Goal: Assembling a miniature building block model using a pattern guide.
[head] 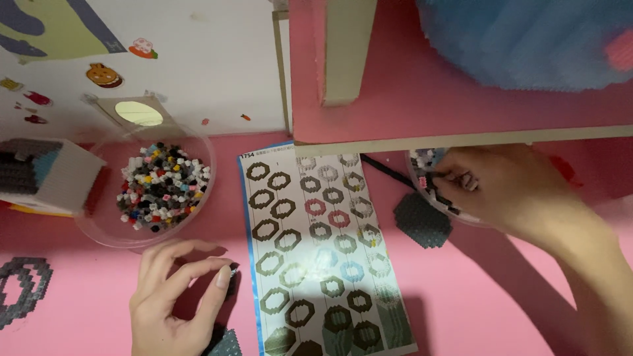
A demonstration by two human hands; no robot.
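I see a pink counter (461,310) carrying a clear bowl of small bricks (148,188) at left, an instruction sheet (320,254) mid-counter, and a grey brick slab (422,221) just beside it.

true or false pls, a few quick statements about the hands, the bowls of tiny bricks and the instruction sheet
1. The left hand pinches a small dark piece at its fingertips. True.
2. The right hand rests flat on the instruction sheet. False: it reaches into the clear bowl on the right.
3. The clear bowl on the left holds mixed small bricks. True.
4. The sheet lies between the two bowls. True.
5. The dark grey built slab sits inside the left bowl. False: it lies on the pink table, beside the right bowl.
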